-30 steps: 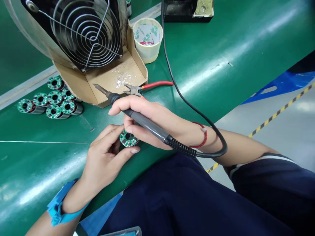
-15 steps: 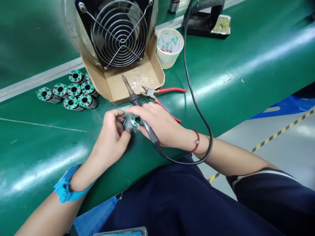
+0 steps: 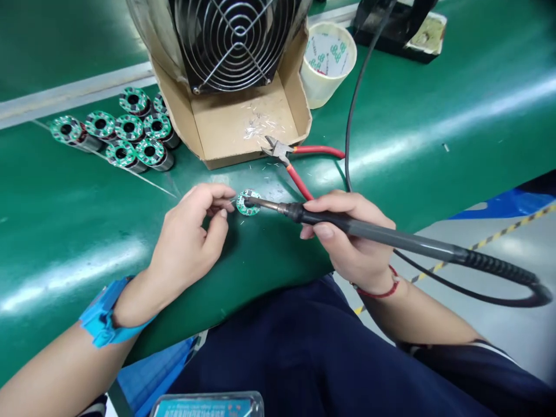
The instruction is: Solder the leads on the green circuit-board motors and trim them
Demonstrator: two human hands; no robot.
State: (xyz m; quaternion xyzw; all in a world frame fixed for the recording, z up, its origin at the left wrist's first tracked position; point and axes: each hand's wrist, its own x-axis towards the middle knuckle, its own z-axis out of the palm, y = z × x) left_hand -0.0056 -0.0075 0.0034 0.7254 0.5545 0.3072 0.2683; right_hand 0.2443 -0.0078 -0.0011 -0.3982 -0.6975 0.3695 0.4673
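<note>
My right hand [image 3: 354, 237] grips a soldering iron [image 3: 391, 236] whose tip lies over a round green circuit board [image 3: 252, 212] with a dark hole in its middle. Whether the tip touches the board I cannot tell. My left hand [image 3: 191, 231] is just left of the board, thumb and fingers curled in a pinch. A thin pale solder wire [image 3: 143, 178] runs across the bench to this hand, and a fine end shows by the fingertips. What lies under the board is mostly hidden.
Several motor parts with green ring boards [image 3: 129, 127] stand at left. A fan [image 3: 238, 46] sits in a cardboard tray [image 3: 212, 124] holding wire clippings. Red-handled cutters [image 3: 282, 152], a tape roll [image 3: 325, 81] and an iron stand with sponge [image 3: 428, 35] are nearby.
My right hand has moved right and turned the soldering iron, bringing its tip from near the tray to over the board. My left hand stays beside the board. The view has shifted slightly.
</note>
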